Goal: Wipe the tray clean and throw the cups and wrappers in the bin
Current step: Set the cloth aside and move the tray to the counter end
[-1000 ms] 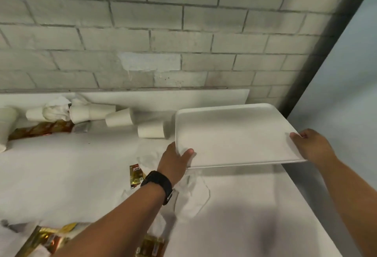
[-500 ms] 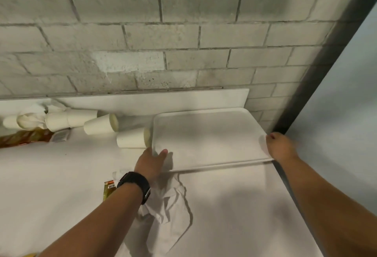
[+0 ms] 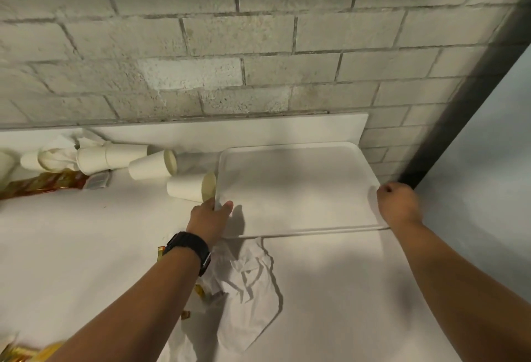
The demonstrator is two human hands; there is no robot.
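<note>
A white rectangular tray (image 3: 298, 186) lies at the back right corner of the white table, its bare surface facing up. My left hand (image 3: 209, 219) grips the tray's near left corner, thumb on top. My right hand (image 3: 398, 203) grips the right edge near the front corner with curled fingers. Several white paper cups lie on their sides to the tray's left; the nearest cup (image 3: 189, 187) touches the tray's left edge, another cup (image 3: 152, 164) lies behind it. A crumpled white paper (image 3: 247, 284) lies just in front of the tray by my left forearm.
A red and gold wrapper (image 3: 43, 183) lies at the far left by more cups (image 3: 112, 154) and crumpled tissue. Small gold wrappers (image 3: 199, 292) peek out near my left arm. A grey brick wall (image 3: 258, 45) stands behind; the table's right edge (image 3: 431, 275) drops off beside a pale wall.
The tray has come down from a lifted, tilted hold and moved back toward the wall and the lying cups. Both hands have stayed on its edges.
</note>
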